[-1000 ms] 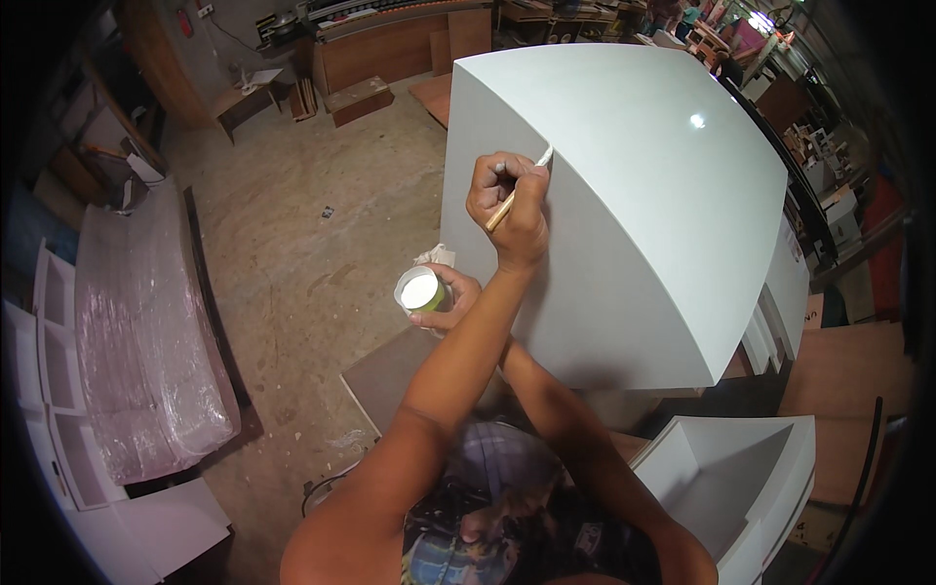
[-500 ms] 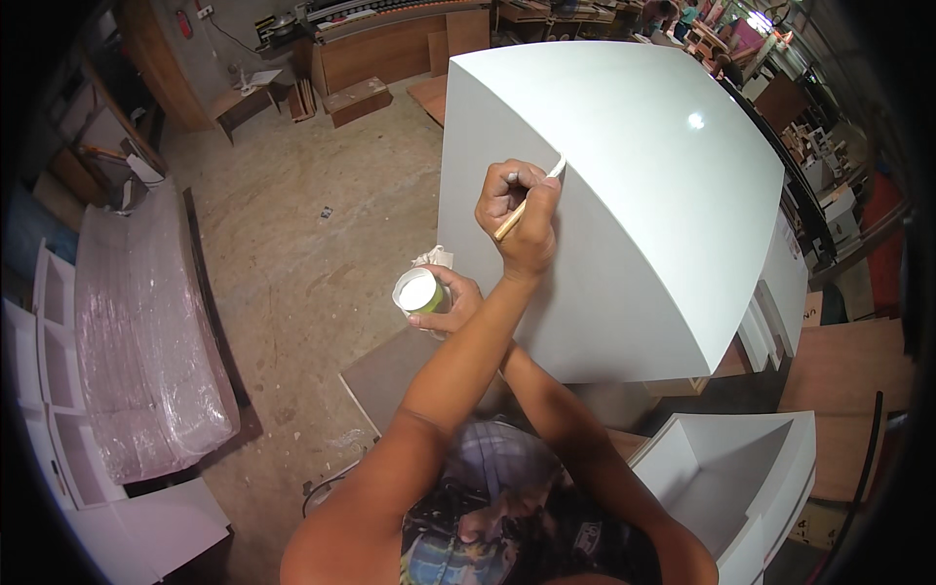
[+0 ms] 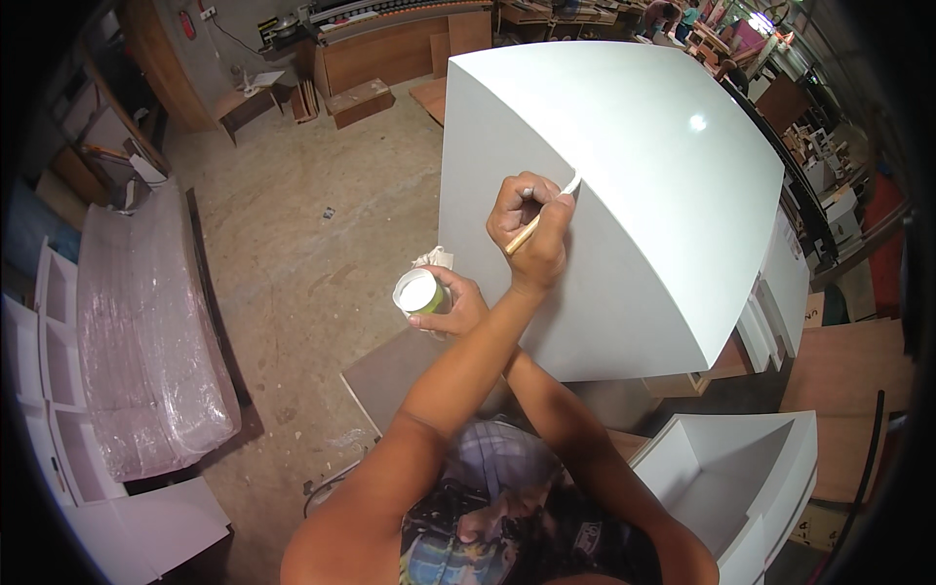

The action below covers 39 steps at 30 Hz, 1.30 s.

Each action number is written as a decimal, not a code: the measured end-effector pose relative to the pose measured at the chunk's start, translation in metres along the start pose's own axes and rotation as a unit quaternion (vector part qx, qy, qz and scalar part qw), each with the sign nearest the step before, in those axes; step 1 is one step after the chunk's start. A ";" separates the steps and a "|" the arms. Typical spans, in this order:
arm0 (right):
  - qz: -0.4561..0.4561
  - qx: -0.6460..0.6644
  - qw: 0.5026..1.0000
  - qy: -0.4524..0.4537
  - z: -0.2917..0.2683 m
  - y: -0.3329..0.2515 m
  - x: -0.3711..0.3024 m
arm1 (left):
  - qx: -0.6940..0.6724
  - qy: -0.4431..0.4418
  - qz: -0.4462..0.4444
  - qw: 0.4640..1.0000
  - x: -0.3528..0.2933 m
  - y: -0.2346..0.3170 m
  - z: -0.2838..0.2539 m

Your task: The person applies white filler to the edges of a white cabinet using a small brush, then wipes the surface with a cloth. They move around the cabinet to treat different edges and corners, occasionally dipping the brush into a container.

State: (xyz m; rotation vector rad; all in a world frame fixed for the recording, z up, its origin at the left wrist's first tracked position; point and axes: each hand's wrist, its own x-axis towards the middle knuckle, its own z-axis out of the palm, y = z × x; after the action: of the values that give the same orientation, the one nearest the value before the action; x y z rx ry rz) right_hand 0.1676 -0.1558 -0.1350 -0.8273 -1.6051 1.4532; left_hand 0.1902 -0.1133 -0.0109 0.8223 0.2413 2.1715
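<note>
My left hand (image 3: 529, 232) pinches a thin paintbrush (image 3: 524, 237) with a pale wooden handle. Its white bristle tip touches the long edge between the glossy top and the grey-white side of a large white cabinet (image 3: 639, 127). Crossed beneath my left forearm, my right arm reaches leftward. My right hand (image 3: 456, 304) is wrapped round a small open cup (image 3: 430, 294) with a green band, which has white paint (image 3: 417, 290) inside. A whitish crumpled cloth (image 3: 433, 257) shows just behind the cup, partly hidden by it.
Left, a plastic-wrapped long piece (image 3: 151, 322) lies beside white shelving (image 3: 60, 341). An open white box unit (image 3: 717, 487) stands at lower right, near brown boards (image 3: 848, 390). A wooden box (image 3: 359, 101) sits on the concrete floor (image 3: 292, 214). People work at the far right.
My left hand and the paintbrush have moved slightly right and nearer along the cabinet's edge. My right hand keeps the cup in nearly the same place.
</note>
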 end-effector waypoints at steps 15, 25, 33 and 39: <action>0.002 0.025 1.000 -0.013 0.001 0.001 -0.005 | 0.029 -0.041 -0.007 0.999 -0.020 0.004 0.006; -0.035 0.175 0.984 -0.006 0.000 -0.006 -0.018 | 0.099 -0.276 -0.166 0.941 -0.019 0.089 -0.045; -0.008 -0.002 0.999 0.036 -0.013 0.009 -0.046 | 0.260 -0.072 -0.288 0.919 0.006 0.170 -0.162; 0.009 0.053 0.998 0.012 -0.014 -0.004 -0.070 | 0.250 -0.051 -0.298 0.920 -0.014 0.173 -0.175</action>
State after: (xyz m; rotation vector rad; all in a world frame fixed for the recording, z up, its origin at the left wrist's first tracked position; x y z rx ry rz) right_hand 0.2127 -0.2114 -0.1399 -0.7965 -1.4922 1.5221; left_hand -0.0189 -0.2238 -0.0809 0.9786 0.8984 1.4966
